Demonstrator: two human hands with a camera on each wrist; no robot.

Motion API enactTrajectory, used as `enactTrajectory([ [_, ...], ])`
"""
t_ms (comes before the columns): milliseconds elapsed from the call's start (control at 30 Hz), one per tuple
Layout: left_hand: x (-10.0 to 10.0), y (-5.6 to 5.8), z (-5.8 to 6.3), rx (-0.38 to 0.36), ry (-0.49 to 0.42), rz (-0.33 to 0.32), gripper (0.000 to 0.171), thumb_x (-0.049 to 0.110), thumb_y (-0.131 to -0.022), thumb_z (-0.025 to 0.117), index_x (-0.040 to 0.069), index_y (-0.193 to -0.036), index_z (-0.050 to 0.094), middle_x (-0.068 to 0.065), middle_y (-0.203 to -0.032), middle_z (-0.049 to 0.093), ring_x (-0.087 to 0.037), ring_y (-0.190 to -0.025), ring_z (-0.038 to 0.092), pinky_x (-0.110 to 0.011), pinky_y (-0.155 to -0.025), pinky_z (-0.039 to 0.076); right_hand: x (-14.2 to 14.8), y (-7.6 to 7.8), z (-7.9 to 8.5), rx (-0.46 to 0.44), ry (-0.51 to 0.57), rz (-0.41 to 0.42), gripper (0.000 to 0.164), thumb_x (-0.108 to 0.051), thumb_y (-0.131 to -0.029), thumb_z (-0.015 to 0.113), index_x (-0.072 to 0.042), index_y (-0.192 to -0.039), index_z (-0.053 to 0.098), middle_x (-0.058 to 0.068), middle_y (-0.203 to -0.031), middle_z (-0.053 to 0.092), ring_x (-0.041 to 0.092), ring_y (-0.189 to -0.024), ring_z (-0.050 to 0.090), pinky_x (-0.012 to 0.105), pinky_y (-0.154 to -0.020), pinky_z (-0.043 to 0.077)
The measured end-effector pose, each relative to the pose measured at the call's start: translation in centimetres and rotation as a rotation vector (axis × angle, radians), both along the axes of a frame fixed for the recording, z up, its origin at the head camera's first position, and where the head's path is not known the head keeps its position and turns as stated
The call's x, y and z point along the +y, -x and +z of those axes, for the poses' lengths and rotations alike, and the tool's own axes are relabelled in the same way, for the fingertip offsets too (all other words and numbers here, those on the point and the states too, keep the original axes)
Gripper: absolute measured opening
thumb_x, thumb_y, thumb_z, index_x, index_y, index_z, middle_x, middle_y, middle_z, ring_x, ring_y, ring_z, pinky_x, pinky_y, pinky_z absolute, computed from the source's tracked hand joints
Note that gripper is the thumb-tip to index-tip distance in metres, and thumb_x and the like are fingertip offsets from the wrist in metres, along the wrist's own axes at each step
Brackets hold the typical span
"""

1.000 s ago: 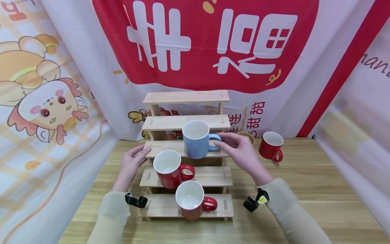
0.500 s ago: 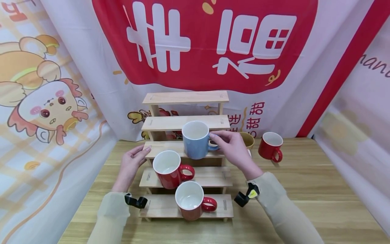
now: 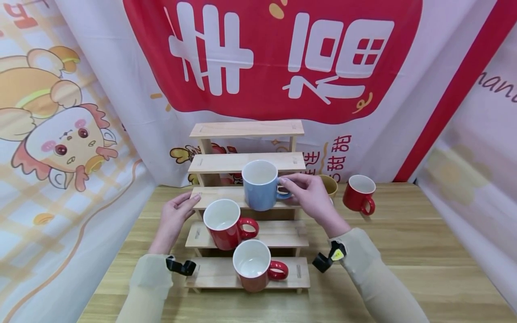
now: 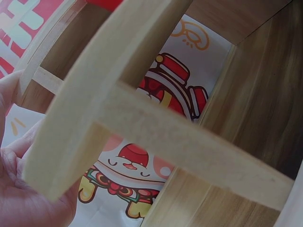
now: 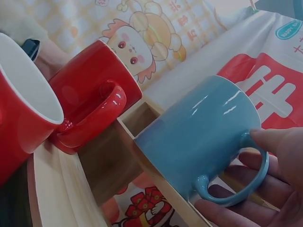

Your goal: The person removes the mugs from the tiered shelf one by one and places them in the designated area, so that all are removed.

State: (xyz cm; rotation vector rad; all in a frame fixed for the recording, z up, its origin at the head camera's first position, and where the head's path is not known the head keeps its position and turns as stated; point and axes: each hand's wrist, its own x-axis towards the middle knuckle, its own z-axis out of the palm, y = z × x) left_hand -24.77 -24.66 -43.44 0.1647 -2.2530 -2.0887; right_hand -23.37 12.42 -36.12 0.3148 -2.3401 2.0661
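A light wooden stepped shelf stands in the middle of the head view. On its third step sits a light blue mug, upright, handle to the right. My right hand pinches that handle, thumb at its upper joint; in the right wrist view the fingers lie behind the handle. With the left hand I hold the left end of the third step, thumb on top. The left wrist view shows the shelf's side frame close up. A red mug stands on the second step, another red mug on the lowest.
At the back right of the wooden table stand a third red mug and a mustard-yellow cup, partly behind my right hand. A printed cloth hangs behind the shelf. The top two steps rise behind the blue mug.
My right hand has moved left along the handle, its thumb now close to the blue mug's wall. More of the yellow cup shows. The left hand and the mugs have stayed put.
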Motion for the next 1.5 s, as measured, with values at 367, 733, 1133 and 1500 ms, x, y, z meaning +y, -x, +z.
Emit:
enactTrajectory([
  [367,0.1,0.0,0.2,-0.004,0.014,-0.006,0.069,0.038,-0.097,0.072,-0.004,-0.146,0.049,-0.023,-0.144,0.054,-0.009,-0.114,0.062,-0.021,-0.094,0.052,0.6,0.6,-0.9,0.067,0.017,0.035,0.030,-0.029,-0.098,0.072,-0.005,-0.117,0.074,0.014,-0.111,0.072,0.030,-0.099,0.071,0.040,-0.076,0.062],
  [733,0.1,0.1,0.1,-0.011,0.018,-0.018,0.069,0.039,-0.097,0.072,-0.003,-0.147,0.049,-0.021,-0.145,0.054,-0.010,-0.116,0.061,-0.022,-0.095,0.052,0.8,0.0,-1.7,0.125,0.043,-0.013,0.030,-0.029,-0.097,0.073,-0.003,-0.112,0.075,0.015,-0.106,0.074,0.031,-0.097,0.072,0.039,-0.075,0.062],
  [1133,0.0,0.0,0.1,-0.022,0.005,0.000,0.070,0.039,-0.097,0.073,-0.002,-0.148,0.047,-0.020,-0.147,0.052,-0.012,-0.118,0.060,-0.022,-0.096,0.051,3.0,-1.7,-1.9,0.124,-0.004,-0.123,0.034,-0.032,-0.096,0.073,-0.003,-0.113,0.074,0.019,-0.105,0.074,0.030,-0.093,0.073,0.038,-0.078,0.062],
  [1500,0.0,0.0,0.2,-0.041,0.014,-0.005,0.073,0.041,-0.097,0.071,-0.001,-0.150,0.045,-0.018,-0.150,0.050,-0.022,-0.129,0.054,-0.023,-0.099,0.049,6.9,-3.6,-2.1,0.170,-0.015,-0.224,0.035,-0.032,-0.099,0.070,0.000,-0.113,0.073,0.015,-0.100,0.076,0.023,-0.085,0.074,0.044,-0.073,0.062],
])
